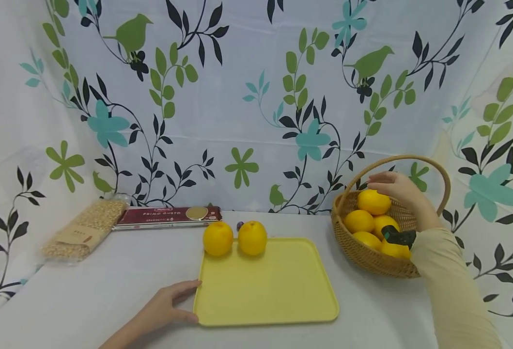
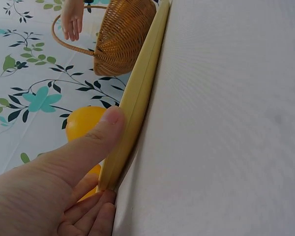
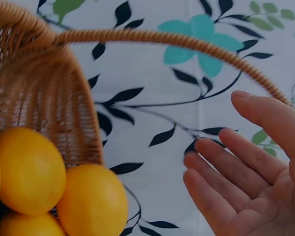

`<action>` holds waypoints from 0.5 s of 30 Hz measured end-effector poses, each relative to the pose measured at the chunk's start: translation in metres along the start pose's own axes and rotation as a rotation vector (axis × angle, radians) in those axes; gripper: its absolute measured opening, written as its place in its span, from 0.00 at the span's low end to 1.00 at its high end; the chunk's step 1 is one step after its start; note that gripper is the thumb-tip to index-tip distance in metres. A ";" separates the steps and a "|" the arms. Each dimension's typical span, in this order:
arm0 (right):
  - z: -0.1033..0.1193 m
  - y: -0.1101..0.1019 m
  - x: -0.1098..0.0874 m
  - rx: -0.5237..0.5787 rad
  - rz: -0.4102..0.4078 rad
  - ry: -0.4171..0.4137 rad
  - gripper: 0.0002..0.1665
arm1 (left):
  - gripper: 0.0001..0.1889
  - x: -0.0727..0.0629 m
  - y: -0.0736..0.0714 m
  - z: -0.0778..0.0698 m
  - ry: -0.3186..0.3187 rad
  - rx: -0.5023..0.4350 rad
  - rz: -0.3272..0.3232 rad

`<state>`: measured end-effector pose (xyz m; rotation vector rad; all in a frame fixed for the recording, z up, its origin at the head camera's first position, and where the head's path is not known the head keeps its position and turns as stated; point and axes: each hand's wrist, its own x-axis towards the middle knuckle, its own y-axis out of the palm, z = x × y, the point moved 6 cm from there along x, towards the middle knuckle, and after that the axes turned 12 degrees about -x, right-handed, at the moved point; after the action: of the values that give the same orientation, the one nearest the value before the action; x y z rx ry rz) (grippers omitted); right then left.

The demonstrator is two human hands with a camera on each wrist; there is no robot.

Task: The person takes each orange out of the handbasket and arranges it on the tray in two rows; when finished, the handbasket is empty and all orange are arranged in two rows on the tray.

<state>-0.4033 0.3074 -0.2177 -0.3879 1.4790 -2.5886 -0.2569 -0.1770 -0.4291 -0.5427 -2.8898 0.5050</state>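
Your left hand (image 1: 162,306), at the lower left of centre, is spread wide, thumb and fingertips touching the rim of the yellow tray (image 1: 267,293) at lower centre. Your right hand (image 1: 397,190), at the right of the frame, is extended and holds nothing, above the oranges (image 1: 373,202) in the wicker basket (image 1: 354,249). Two more oranges (image 1: 253,238) sit side by side at the tray's upper left.

White fabric backdrop (image 1: 247,58), bird-and-leaf print (image 1: 135,35); white tabletop (image 1: 151,257), soft light
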 end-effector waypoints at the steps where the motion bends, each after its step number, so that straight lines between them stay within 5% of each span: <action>1: -0.003 0.000 0.001 -0.010 -0.013 0.017 0.39 | 0.42 -0.001 0.001 0.000 -0.004 -0.005 0.002; 10: -0.021 0.004 0.017 -0.114 -0.149 0.095 0.44 | 0.41 -0.004 0.005 0.003 -0.027 -0.026 0.019; 15: -0.030 0.015 0.026 -0.066 -0.178 0.162 0.47 | 0.42 -0.007 0.002 0.001 -0.034 -0.016 0.006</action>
<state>-0.4365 0.3182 -0.2406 -0.3394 1.6564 -2.7731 -0.2505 -0.1781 -0.4311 -0.5507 -2.9272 0.4974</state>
